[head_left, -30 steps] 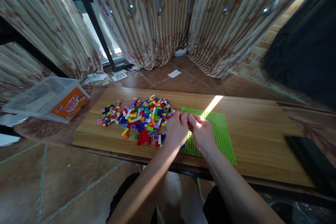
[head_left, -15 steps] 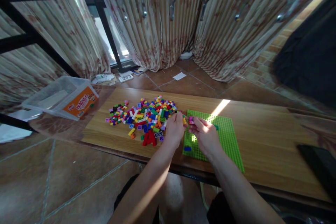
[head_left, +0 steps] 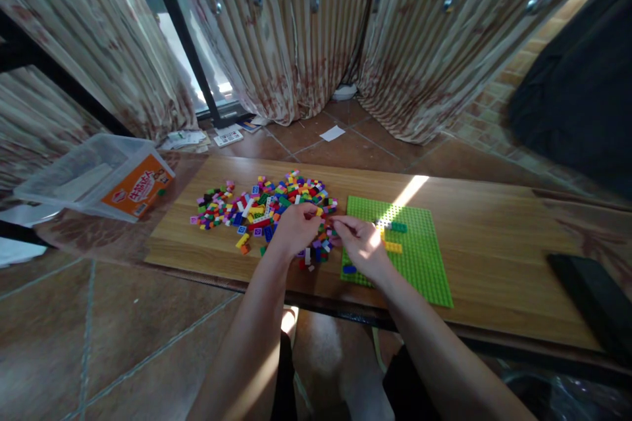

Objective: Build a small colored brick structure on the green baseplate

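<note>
My left hand (head_left: 297, 229) is over the right side of the heap of loose toy bricks (head_left: 257, 210), its fingers closed on what looks like a small yellow brick (head_left: 319, 212). Close beside it, my right hand (head_left: 363, 247) reaches across the left edge of the green baseplate (head_left: 424, 263). Its thumb and fingertips are pinched together at the heap's edge; whatever they hold is too small to make out. On the baseplate sit a green brick (head_left: 399, 227), a yellow brick (head_left: 394, 247) and a blue brick (head_left: 349, 270). My right hand partly hides the plate.
A clear plastic box (head_left: 93, 177) with an orange label stands left of the wooden board (head_left: 494, 250). A black flat object (head_left: 582, 296) lies at the board's right end. Beyond are curtains (head_left: 306, 33) and papers (head_left: 228, 137) on the tiled floor.
Both hands have moved left, my right hand from above the baseplate to the heap's edge. The pink brick it pinched is no longer clearly visible. Yellow bricks on the plate are now uncovered.
</note>
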{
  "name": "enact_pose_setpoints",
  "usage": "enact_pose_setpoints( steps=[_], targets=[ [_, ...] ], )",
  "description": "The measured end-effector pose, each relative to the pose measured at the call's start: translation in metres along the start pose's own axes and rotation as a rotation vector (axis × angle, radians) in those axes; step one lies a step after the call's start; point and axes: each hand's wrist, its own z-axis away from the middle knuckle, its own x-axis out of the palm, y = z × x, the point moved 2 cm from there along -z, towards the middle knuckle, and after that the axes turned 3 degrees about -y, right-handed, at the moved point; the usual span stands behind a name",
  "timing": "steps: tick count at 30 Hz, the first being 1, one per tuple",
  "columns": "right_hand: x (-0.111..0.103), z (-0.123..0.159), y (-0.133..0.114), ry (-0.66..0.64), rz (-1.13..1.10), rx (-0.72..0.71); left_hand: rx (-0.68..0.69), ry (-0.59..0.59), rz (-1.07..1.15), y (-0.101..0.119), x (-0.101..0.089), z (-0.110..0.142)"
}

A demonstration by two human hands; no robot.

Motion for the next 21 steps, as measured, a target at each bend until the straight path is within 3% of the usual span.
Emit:
enact_pose_setpoints(
  steps=[7,14,21],
  targets=[
    [-0.014,0.000,0.001,0.017,0.056,-0.079,0.031,-0.022,-0.019,0.005,-0.006,0.003],
    [-0.007,0.001,0.000,-0.023,0.087,-0.121,0.031,-0.075,0.065,0.009,-0.005,0.004],
    [-0.009,-0.001,-0.005,0.016,0.023,-0.112,-0.028,-0.143,0.228,0.016,0.001,0.005]
  ],
)
